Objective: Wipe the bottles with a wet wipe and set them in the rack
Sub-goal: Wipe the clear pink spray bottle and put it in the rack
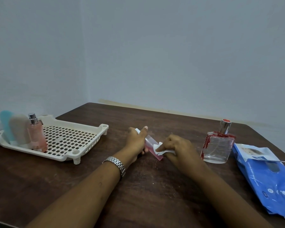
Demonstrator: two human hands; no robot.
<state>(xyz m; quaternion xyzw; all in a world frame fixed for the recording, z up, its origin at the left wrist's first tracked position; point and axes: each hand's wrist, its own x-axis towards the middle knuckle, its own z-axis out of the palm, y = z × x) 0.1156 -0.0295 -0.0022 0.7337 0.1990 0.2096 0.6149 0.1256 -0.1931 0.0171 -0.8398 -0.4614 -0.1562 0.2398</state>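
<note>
Head view, left hand (136, 142): curled round the cap end of the small pink bottle (150, 143), holding it just above the table (155, 186).
Right hand (177, 148): fingers pinch a wet wipe (162, 150) against the bottle's lower body.
Bottle axis: tilted, cap far-left, base near-right.
Rack (93, 142): to the left, with three bottles (37, 137) standing at its left end.
Key relation: the left hand is nearer the rack and likely suits the placing.
</note>
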